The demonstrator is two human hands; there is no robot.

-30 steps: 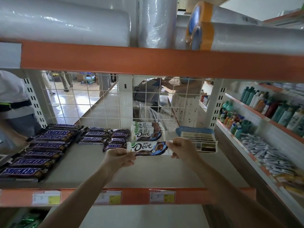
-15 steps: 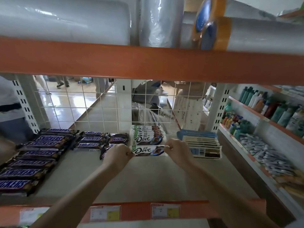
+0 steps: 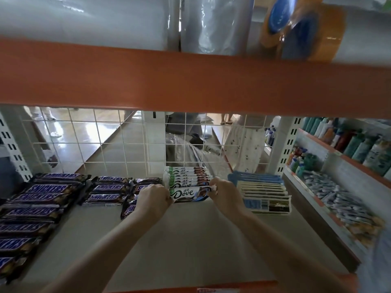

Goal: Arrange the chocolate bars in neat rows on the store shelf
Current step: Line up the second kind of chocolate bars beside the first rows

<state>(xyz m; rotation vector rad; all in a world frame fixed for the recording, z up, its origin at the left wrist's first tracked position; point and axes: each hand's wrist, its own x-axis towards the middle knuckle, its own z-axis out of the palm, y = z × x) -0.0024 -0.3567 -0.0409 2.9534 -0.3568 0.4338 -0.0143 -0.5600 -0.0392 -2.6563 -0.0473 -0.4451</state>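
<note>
A white Dove bar (image 3: pixel 189 193) lies at the front of a short row of Dove bars (image 3: pixel 187 177) in the middle of the grey shelf (image 3: pixel 190 240). My left hand (image 3: pixel 153 196) grips its left end and my right hand (image 3: pixel 225 192) pinches its right end. The bar touches the bar behind it. Snickers bars (image 3: pixel 50 189) run in a long row at the left, with a shorter, looser group (image 3: pixel 110 192) beside them. A row of blue and cream bars (image 3: pixel 264 192) lies right of the Dove row.
A white wire grid (image 3: pixel 118 142) closes the shelf's back. An orange beam (image 3: pixel 190 81) crosses overhead, with wrapped rolls (image 3: pixel 84 20) above it. Bottles (image 3: pixel 359 144) and small packets (image 3: pixel 342 206) fill the shelves at the right. People stand beyond the grid.
Both hands have carried the Dove bar away from me and set it down against the front of the Dove row. The camera has leaned in closer to the shelf.
</note>
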